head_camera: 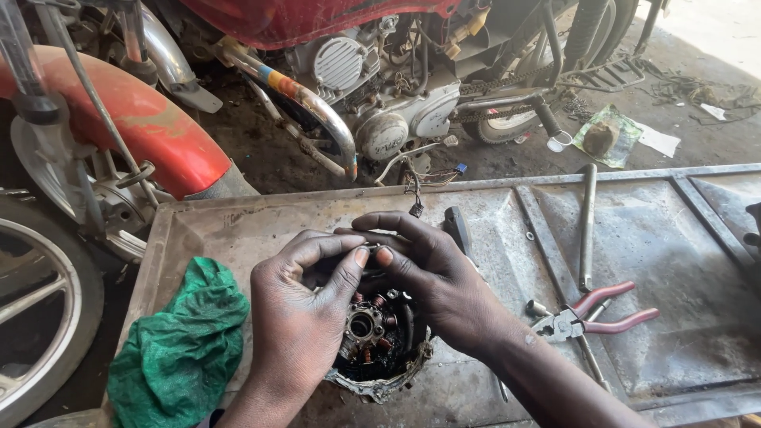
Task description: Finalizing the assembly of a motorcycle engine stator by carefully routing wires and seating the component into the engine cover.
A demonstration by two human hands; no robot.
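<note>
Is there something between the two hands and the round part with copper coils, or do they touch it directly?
Nothing visible stands between them. The left hand and right hand grip the coil part directly on the metal sheet; green rag and pliers lie aside.

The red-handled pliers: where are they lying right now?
In the head view the red-handled pliers lie on the metal sheet, to the right of the right hand, just below a long metal rod.
</note>
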